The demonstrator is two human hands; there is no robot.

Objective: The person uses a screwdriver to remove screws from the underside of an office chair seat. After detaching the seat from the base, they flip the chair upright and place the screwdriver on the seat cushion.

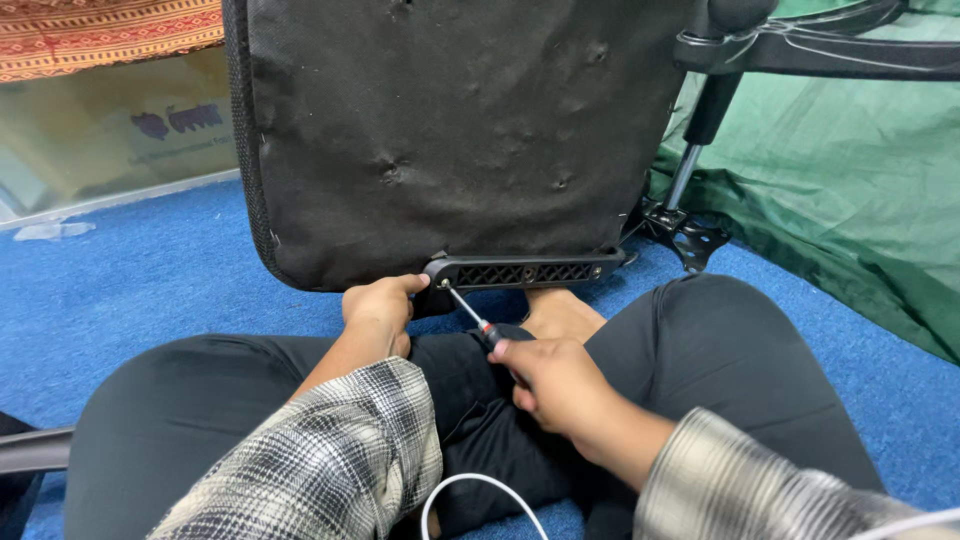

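Head view: screwdriver (478, 322) in right hand (555, 385), tip at bracket (525, 271).

The right hand (560, 385) holds a screwdriver (472, 316) tip against a screw on the chair's black bracket (530, 270); the left hand (378, 312) steadies the bracket's end.

A deep blue carpeted floor (150, 290) spreads underneath, with a crumpled green fabric sheet (850, 200) at three o'clock, a red patterned woven cloth (100, 35) at ten o'clock, and a thin white cable (480, 495) at six o'clock.
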